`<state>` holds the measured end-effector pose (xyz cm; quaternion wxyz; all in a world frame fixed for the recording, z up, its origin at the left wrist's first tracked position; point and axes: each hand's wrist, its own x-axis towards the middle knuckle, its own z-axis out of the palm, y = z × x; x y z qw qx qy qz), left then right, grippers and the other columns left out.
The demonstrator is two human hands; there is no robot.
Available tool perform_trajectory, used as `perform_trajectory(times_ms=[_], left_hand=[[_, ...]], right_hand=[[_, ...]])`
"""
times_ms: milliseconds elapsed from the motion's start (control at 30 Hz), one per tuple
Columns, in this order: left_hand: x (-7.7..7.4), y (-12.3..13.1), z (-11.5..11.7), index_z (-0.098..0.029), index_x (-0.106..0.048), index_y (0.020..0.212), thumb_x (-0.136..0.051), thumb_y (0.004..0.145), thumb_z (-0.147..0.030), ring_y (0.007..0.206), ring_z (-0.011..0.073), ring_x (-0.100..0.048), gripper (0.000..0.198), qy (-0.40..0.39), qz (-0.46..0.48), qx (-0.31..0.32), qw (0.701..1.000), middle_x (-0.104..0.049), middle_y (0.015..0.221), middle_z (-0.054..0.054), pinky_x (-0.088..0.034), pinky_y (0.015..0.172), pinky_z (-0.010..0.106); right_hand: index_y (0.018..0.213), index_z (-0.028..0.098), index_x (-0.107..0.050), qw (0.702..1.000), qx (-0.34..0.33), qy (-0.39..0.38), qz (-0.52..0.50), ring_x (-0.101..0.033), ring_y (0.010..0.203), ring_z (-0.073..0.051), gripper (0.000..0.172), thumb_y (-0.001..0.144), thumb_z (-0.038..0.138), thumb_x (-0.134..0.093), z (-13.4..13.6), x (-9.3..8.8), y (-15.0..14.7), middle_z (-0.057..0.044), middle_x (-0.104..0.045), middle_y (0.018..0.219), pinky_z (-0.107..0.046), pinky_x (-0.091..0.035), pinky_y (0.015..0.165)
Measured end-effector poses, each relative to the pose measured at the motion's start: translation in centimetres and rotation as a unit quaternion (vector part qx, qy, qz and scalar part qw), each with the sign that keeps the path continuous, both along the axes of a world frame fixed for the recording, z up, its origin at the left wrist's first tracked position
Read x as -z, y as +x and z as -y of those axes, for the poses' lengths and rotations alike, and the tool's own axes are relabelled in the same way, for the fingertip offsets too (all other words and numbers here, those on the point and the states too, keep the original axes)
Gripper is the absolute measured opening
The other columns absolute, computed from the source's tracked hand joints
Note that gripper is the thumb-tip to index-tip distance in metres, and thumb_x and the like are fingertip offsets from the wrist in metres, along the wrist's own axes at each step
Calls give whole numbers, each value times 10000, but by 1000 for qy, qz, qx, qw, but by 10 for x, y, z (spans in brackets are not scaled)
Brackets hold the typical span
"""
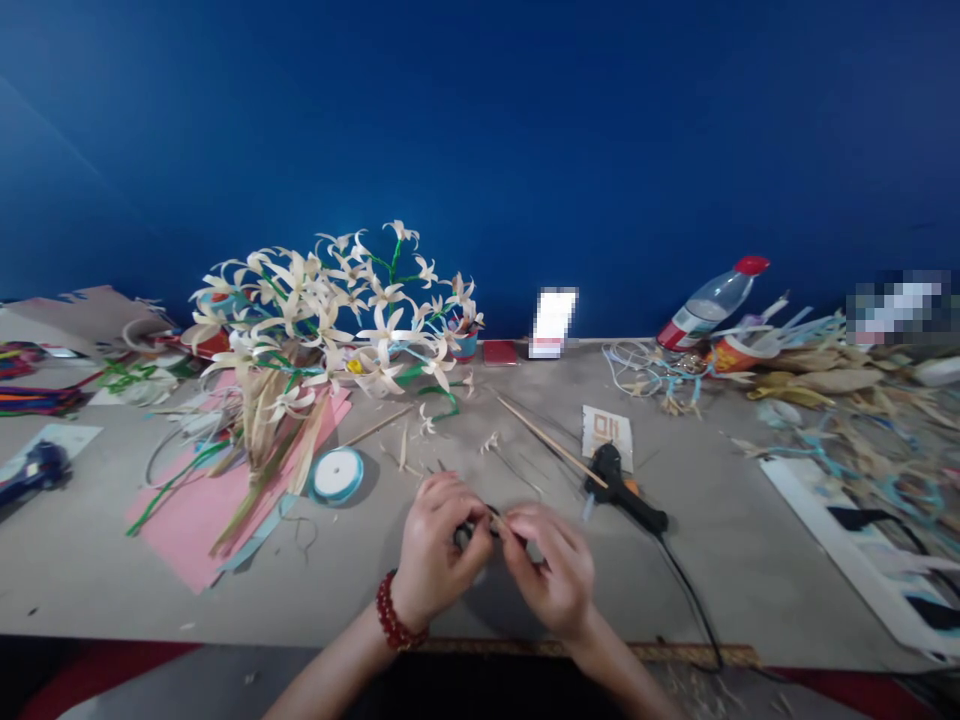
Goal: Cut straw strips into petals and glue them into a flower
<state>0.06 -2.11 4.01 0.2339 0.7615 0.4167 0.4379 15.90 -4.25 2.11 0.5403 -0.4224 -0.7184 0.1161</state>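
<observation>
Above the front of the table, my left hand (444, 535) and my right hand (551, 565) almost meet, both closed in a pinch. Between the fingertips runs a thin pale strip (498, 520), too small to make out fully. A dark loop (463, 535) shows behind my left thumb; whether it is held is unclear. Beyond the hands lie a small pale flower (490, 442) on a thin stem and a wooden stick (551, 440). A black glue gun (626, 495) rests to the right, and a spool of light blue ribbon (337, 475) to the left.
White flowers (382, 320) on green stems crowd the back left. Pink paper (187, 530) lies under dried husks (262, 450). A tilted bottle (712, 300), an orange cup (739, 350) and a power strip (832, 550) occupy the right. The glue gun's cord (694, 600) runs to the front edge.
</observation>
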Motion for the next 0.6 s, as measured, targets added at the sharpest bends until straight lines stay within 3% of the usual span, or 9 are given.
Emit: perform_trajectory(times_ms=[100, 167, 267, 367, 467, 600], left_hand=[[7, -7, -2, -197, -557, 735, -534, 816, -109, 765, 192, -570, 121, 12, -6, -70, 997, -598, 714, 24, -452, 856, 388], [7, -13, -3, -194, -561, 743, -499, 849, -132, 770, 197, -574, 138, -21, 12, -88, 996, -595, 729, 34, -462, 776, 349], [-1, -14, -3, -191, -580, 814, -457, 880, -165, 769, 190, -595, 141, -98, 51, -2, 994, -623, 772, 43, -469, 729, 319], [-12, -6, -3, -191, -588, 826, -524, 838, -182, 791, 194, -604, 66, -90, 52, 61, 993, -635, 775, 37, -462, 821, 349], [-15, 4, -3, -196, -559, 733, -518, 818, -126, 713, 168, -582, 118, -47, 43, 60, 996, -603, 674, 6, -448, 869, 361], [-7, 7, -4, -197, -537, 702, -518, 798, -91, 705, 169, -560, 144, -14, 34, 13, 999, -581, 652, 2, -444, 866, 370]], right_hand=[[899, 209, -616, 999, 29, 23, -9, -670, 699, -172, 180, 816, 52, -591, 1, 1, 3, -51, -691, 777, -281, -556, 674], [893, 213, -611, 999, 44, 24, -22, -668, 688, -168, 185, 815, 47, -591, 0, -1, 6, -44, -683, 764, -275, -558, 659], [873, 218, -607, 999, 34, 20, -24, -668, 672, -164, 175, 818, 53, -590, -3, -4, 7, -33, -682, 744, -264, -559, 639], [876, 214, -611, 999, 15, 20, -20, -667, 652, -157, 160, 818, 65, -593, -5, -6, 4, -26, -684, 732, -257, -557, 632], [858, 209, -614, 1000, 8, 12, -15, -672, 656, -155, 143, 822, 73, -588, -5, -7, 1, -25, -688, 728, -255, -555, 637], [839, 209, -614, 999, 29, 32, -5, -679, 657, -161, 140, 818, 72, -595, -2, -6, 2, -25, -694, 719, -258, -557, 635]])
